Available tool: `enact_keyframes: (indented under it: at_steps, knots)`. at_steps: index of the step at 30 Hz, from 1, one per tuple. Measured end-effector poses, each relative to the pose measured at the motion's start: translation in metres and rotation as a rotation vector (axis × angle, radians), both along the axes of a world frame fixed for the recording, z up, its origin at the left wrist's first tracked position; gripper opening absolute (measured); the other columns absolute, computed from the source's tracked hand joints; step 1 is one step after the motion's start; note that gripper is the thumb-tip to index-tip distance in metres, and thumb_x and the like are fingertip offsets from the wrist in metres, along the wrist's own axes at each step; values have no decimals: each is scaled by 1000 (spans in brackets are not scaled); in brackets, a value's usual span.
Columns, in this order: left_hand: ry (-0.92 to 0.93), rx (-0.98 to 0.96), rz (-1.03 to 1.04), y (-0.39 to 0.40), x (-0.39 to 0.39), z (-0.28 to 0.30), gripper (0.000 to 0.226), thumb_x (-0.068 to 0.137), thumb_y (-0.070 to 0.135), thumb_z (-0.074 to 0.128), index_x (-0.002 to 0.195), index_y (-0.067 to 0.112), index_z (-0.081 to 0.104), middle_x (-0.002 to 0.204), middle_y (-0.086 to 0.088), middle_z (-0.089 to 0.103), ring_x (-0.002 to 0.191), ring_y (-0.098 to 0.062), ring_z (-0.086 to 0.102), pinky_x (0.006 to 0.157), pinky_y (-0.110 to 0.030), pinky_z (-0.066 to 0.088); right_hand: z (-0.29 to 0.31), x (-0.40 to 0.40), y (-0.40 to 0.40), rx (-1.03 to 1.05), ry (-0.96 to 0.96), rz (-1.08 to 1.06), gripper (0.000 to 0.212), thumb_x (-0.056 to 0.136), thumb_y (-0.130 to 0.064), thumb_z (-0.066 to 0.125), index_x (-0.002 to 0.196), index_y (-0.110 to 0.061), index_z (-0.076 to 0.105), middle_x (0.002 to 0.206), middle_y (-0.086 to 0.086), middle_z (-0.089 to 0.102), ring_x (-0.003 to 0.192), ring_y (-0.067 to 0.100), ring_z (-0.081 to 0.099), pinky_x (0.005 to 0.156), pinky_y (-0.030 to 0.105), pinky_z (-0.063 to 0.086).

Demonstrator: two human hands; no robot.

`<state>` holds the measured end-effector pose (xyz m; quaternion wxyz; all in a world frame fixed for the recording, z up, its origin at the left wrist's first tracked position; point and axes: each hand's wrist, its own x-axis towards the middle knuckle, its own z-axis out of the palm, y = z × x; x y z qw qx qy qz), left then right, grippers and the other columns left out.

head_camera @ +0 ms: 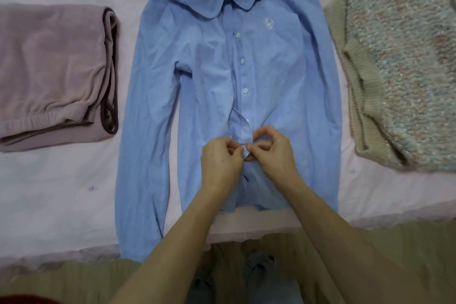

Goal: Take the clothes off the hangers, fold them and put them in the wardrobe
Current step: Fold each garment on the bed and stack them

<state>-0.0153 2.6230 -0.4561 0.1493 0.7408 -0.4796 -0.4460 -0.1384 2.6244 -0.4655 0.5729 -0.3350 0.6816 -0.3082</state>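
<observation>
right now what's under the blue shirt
The blue button-up collared shirt lies flat on a pale pink bedsheet, cuffs hanging past the edge. Whatever else lies beneath is covered.

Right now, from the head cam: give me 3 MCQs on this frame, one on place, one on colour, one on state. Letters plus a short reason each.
1. Where does the folded mauve garment lie relative to the shirt?
A. At its left in the picture
B. On top of it
C. At its right in the picture

2. What colour is the shirt spread on the bed?
A. White
B. Light blue
C. Green

3. What are the left hand and right hand doing?
A. Resting flat on the sleeves
B. Lifting the knitted sweater
C. Pinching the shirt's front placket near the hem

Answers:
1 A: the mauve garment lies at picture left, apart from the shirt.
2 B: the cloth is light blue with white buttons.
3 C: the fingertips of both hands meet on the placket below the buttoned part.
</observation>
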Motion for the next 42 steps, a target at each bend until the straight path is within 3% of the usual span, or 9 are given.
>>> enact_keyframes:
  at_steps: [7,15,23,27,29,32,34,38,42]
  knots:
    - [385,345,332,-17,2,14,15,86,4,68,71,1,67,59,-5,61,40,2,57,41,-10,38,10,6,14,102,-92,-167,5,83,-3,71,82,-5,67,73,13,70,70,16,68,72,27,57]
    - [455,474,199,-15,10,18,11,85,17,73,84,6,73,73,-5,68,54,1,62,49,-9,39,5,-11,8,168,48,4,4,82,-12,74,79,-9,72,72,-2,69,64,0,60,64,13,46]
    - [-232,-461,-193,36,39,-3,30,83,27,72,109,15,62,112,-1,53,100,-16,51,83,-27,41,-5,-37,37,-230,603,144,8,85,-4,63,90,-10,64,86,2,63,79,14,56,74,26,43]
    - [-357,-387,-625,94,73,-28,94,55,44,89,132,13,47,139,-13,43,127,-31,40,104,-42,34,-14,-57,89,-234,910,388,43,66,9,56,107,-2,59,108,15,58,101,34,51,83,41,42]
    - [-394,-321,-720,106,88,-41,105,50,24,91,140,13,38,143,-18,40,131,-37,38,104,-49,39,-23,-70,106,-120,1017,415,55,62,8,60,116,3,55,116,22,55,107,42,52,86,47,45]
    - [-374,-327,-575,106,99,-40,72,60,-1,67,130,8,51,133,-15,51,119,-35,50,83,-45,54,-29,-79,111,34,1017,415,60,61,1,69,119,1,54,117,21,54,106,42,51,84,47,43]
    - [-365,-340,-436,96,97,-32,43,67,15,51,107,13,65,110,-5,64,101,-30,58,66,-37,52,-29,-79,106,53,1022,461,58,63,-6,69,119,-3,53,120,18,52,109,40,48,86,45,39]
    - [-284,-227,-203,92,98,-14,43,70,27,42,100,20,71,104,2,67,98,-26,57,68,-35,45,-25,-80,109,113,1017,582,68,72,-30,72,133,-11,47,138,12,41,129,33,36,98,40,30]
    - [-281,-159,-80,107,117,-13,22,87,21,55,105,18,68,110,-2,64,100,-26,59,73,-35,43,-19,-63,115,-102,960,181,12,81,-9,63,92,-6,61,94,14,60,97,36,53,74,39,37]
